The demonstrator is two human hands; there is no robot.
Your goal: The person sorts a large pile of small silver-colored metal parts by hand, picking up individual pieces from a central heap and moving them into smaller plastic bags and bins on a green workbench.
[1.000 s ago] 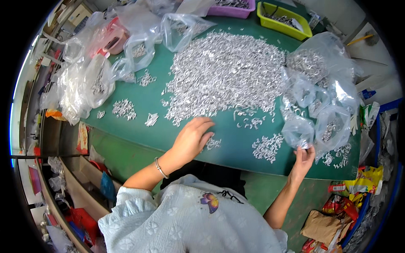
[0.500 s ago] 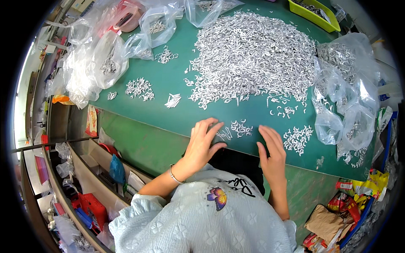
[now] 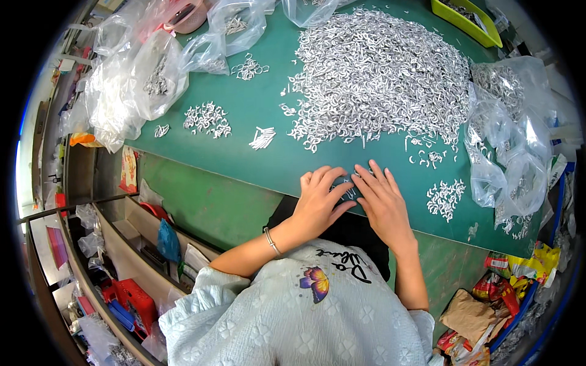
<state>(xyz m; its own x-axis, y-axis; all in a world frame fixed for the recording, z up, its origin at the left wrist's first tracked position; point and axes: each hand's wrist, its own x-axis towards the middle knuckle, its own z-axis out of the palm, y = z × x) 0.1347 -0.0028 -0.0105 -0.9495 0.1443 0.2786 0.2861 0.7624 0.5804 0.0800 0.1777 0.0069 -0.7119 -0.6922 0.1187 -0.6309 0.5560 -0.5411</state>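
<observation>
Close to the front edge of the green table (image 3: 244, 165), my left hand (image 3: 316, 201) rests with its thumb apart from its bent fingers. My right hand (image 3: 383, 207) lies nearly flat, fingers stretched out, over a small cluster of curved metal pieces that it mostly hides. Between the two hands, a few thin metal pins (image 3: 349, 191) show beside the left thumb and forefinger. Neither hand visibly grips anything. Beyond them spreads a large heap of small silvery metal parts (image 3: 384, 73), hooked, ringed and straight.
Smaller groups lie around: straight pins (image 3: 262, 138), crescent pieces (image 3: 207, 119), wire rings (image 3: 249, 68) and more crescents (image 3: 446, 200) on the right. Clear plastic bags (image 3: 513, 140) of parts flank the heap. A yellow-green tray (image 3: 469, 23) stands at the far right. Drawers (image 3: 143, 244) are at the left.
My hands have come together, the right moving left over the crescent cluster and the left moving slightly right. The whole view has shifted a little.
</observation>
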